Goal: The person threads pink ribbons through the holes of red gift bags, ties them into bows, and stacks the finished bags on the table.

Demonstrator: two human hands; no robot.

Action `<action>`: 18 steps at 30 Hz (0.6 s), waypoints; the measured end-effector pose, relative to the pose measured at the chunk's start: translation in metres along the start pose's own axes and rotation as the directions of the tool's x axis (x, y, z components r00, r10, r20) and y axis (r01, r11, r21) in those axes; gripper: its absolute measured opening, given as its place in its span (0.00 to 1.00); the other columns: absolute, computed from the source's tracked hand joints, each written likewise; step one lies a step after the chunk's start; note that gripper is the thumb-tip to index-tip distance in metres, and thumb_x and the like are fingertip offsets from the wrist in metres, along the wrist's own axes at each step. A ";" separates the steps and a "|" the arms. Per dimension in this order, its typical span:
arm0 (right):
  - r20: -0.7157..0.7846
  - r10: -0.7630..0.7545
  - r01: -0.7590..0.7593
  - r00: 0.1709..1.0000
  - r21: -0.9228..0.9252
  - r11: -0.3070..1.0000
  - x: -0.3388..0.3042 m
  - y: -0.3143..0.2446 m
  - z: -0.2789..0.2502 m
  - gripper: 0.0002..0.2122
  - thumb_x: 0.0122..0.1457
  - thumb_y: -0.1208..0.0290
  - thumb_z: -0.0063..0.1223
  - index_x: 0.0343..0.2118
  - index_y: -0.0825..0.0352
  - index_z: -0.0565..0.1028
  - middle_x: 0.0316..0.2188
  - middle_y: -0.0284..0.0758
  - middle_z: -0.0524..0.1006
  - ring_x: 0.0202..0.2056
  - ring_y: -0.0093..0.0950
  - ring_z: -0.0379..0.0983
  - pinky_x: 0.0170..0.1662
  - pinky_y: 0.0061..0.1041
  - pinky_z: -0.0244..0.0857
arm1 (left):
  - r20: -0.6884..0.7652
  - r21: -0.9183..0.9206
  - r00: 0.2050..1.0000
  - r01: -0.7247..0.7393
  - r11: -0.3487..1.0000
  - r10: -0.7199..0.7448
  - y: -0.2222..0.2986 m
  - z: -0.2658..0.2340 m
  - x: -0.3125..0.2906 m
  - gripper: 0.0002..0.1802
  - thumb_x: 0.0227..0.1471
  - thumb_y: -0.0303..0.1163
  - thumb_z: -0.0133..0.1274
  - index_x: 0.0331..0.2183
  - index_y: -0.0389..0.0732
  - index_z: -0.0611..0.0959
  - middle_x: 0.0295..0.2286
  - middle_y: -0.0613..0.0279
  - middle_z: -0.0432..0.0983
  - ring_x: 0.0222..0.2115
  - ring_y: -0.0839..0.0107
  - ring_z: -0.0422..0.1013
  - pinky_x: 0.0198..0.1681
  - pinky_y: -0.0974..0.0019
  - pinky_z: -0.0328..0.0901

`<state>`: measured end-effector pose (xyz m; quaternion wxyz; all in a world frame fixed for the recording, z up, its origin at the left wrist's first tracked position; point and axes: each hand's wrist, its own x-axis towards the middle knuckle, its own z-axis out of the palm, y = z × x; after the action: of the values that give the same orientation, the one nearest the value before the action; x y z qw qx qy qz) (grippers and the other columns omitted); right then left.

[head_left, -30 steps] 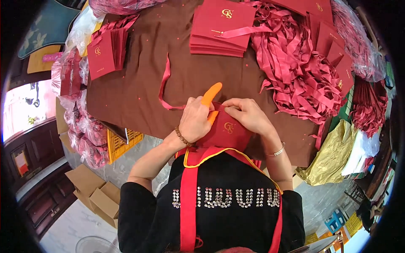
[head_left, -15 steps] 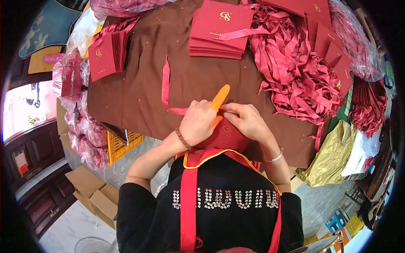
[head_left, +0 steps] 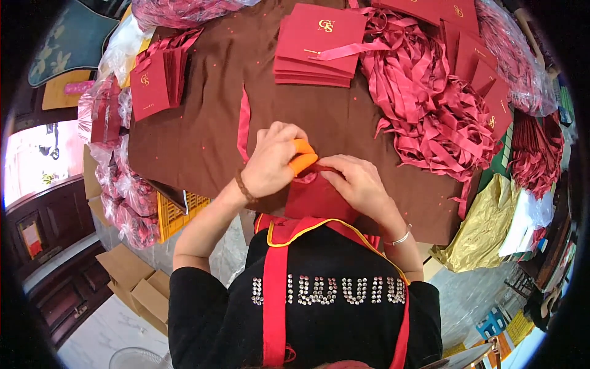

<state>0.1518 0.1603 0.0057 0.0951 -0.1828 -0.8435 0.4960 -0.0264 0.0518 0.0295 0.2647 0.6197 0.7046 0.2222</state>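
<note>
i see plastic bags [head_left: 136, 224] of red goods [head_left: 106, 118]; left hand [head_left: 270, 161] and right hand [head_left: 359, 184] pinch a red paper bag [head_left: 321, 202], upright orange finger cot [head_left: 302, 165] now curled.

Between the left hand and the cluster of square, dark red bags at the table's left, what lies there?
In the head view, a narrow pinkish-red fabric ribbon beside the left hand, then brown cloth up to the bags.
</note>
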 end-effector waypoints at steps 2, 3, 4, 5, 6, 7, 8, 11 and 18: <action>-0.004 -0.034 0.033 0.999 -0.089 0.995 -0.001 -0.006 0.000 0.08 0.52 0.70 0.51 0.34 0.66 0.75 0.30 0.39 0.76 0.33 0.37 0.72 0.36 0.32 0.64 | 0.095 -0.120 0.994 0.068 0.990 -0.057 -0.004 -0.005 0.005 0.10 0.46 0.34 0.51 0.30 0.40 0.81 0.43 0.62 0.70 0.49 0.64 0.58 0.48 0.57 0.50; -0.006 -0.069 0.067 0.998 -0.178 0.982 -0.001 -0.010 0.001 0.07 0.52 0.71 0.52 0.33 0.66 0.75 0.29 0.38 0.76 0.31 0.36 0.72 0.36 0.30 0.64 | 0.089 -0.118 0.994 0.071 0.990 -0.061 -0.005 -0.007 0.009 0.10 0.46 0.34 0.51 0.30 0.40 0.81 0.43 0.62 0.70 0.49 0.64 0.58 0.48 0.57 0.50; -0.092 -0.129 0.115 0.987 -0.145 0.983 -0.003 -0.008 0.006 0.06 0.51 0.72 0.54 0.31 0.66 0.74 0.26 0.36 0.74 0.29 0.35 0.71 0.35 0.30 0.62 | 0.197 -0.128 0.978 0.088 0.988 -0.062 -0.008 -0.009 0.013 0.09 0.47 0.34 0.51 0.30 0.41 0.81 0.44 0.64 0.70 0.49 0.63 0.58 0.49 0.57 0.49; -0.087 -0.135 0.122 0.987 -0.146 0.982 -0.003 -0.010 0.006 0.06 0.51 0.72 0.54 0.31 0.66 0.74 0.26 0.36 0.74 0.29 0.35 0.71 0.35 0.30 0.62 | 0.302 -0.137 0.951 0.106 0.985 -0.060 -0.011 -0.012 0.018 0.08 0.47 0.34 0.52 0.30 0.42 0.80 0.46 0.65 0.69 0.50 0.62 0.58 0.50 0.57 0.49; -0.086 -0.157 0.145 0.984 -0.135 0.980 -0.003 -0.013 0.007 0.06 0.50 0.72 0.54 0.31 0.66 0.74 0.25 0.36 0.74 0.29 0.35 0.70 0.35 0.30 0.62 | 0.439 -0.120 0.897 0.118 0.986 -0.054 -0.018 -0.015 0.025 0.12 0.48 0.37 0.50 0.33 0.43 0.81 0.50 0.63 0.66 0.53 0.61 0.55 0.53 0.53 0.47; -0.090 -0.174 0.162 0.981 -0.126 0.979 -0.003 -0.014 0.007 0.06 0.50 0.73 0.54 0.31 0.67 0.74 0.25 0.36 0.74 0.29 0.35 0.70 0.35 0.30 0.63 | 0.432 -0.119 0.900 0.122 0.985 -0.059 -0.021 -0.018 0.032 0.12 0.48 0.37 0.50 0.33 0.43 0.81 0.50 0.63 0.66 0.53 0.61 0.55 0.53 0.53 0.47; -0.084 -0.181 0.170 0.980 -0.126 0.977 -0.004 -0.015 0.007 0.06 0.50 0.73 0.54 0.31 0.67 0.74 0.25 0.36 0.74 0.29 0.35 0.70 0.35 0.30 0.63 | 0.560 -0.033 0.828 0.054 0.998 -0.026 -0.022 -0.021 0.040 0.14 0.49 0.39 0.49 0.35 0.44 0.82 0.51 0.62 0.64 0.55 0.60 0.53 0.54 0.52 0.47; -0.077 -0.202 0.187 0.976 -0.164 0.968 -0.003 -0.018 0.008 0.06 0.49 0.73 0.55 0.30 0.66 0.74 0.23 0.36 0.73 0.27 0.35 0.70 0.33 0.30 0.63 | 0.718 0.023 0.695 -0.083 0.996 0.041 -0.023 -0.023 0.058 0.19 0.49 0.45 0.47 0.39 0.46 0.82 0.54 0.62 0.61 0.58 0.60 0.48 0.55 0.49 0.47; -0.088 -0.233 0.217 0.969 -0.162 0.963 -0.005 -0.018 0.007 0.06 0.48 0.74 0.57 0.30 0.66 0.74 0.23 0.36 0.73 0.26 0.34 0.70 0.31 0.29 0.63 | 0.872 -0.093 0.480 -0.035 0.995 0.098 -0.002 -0.022 0.078 0.21 0.43 0.35 0.47 0.39 0.36 0.79 0.49 0.57 0.68 0.48 0.55 0.65 0.50 0.60 0.59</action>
<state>0.1502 0.1448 0.0181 0.1815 -0.1185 -0.8877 0.4063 -0.0494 0.1296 0.0371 0.5967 0.6646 0.4403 -0.0917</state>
